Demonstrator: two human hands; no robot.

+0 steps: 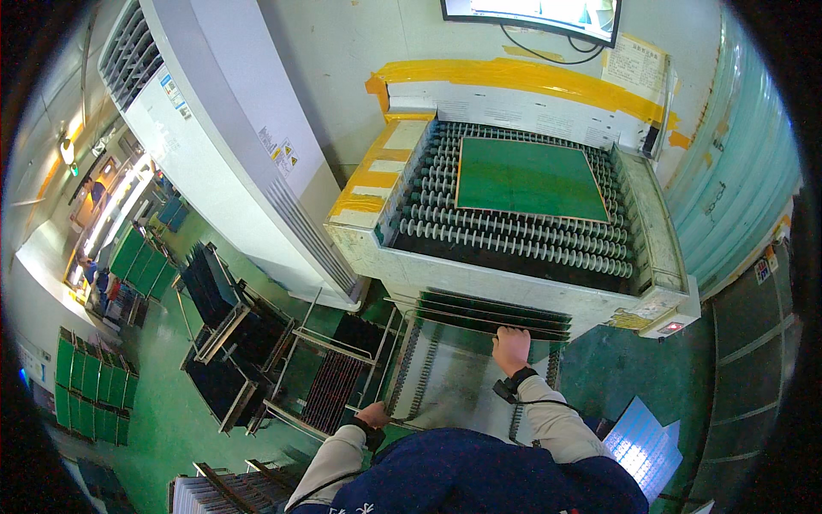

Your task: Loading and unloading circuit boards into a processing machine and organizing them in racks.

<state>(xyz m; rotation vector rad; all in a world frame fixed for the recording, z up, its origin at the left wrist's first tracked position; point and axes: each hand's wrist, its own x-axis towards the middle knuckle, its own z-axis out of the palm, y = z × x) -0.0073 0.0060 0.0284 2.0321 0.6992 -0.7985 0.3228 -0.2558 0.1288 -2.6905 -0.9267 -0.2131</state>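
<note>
Right-hand fingers (505, 343) pinch a dark panel (462, 319) in the rack (421, 381); we should touch only edges. Our left hand (373, 415), at its left side, shows unclear grip.

Cool, fairly even light is spreading over the green floor (164, 368); a far-left lamp (67, 152) is glaring, the monitor (533, 12) is glowing nearly white, and pale sheets (642, 450) are reflecting harshly. Fisheye distortion is bending straight edges, the rim is showing black, and distant details are blurring.
</note>
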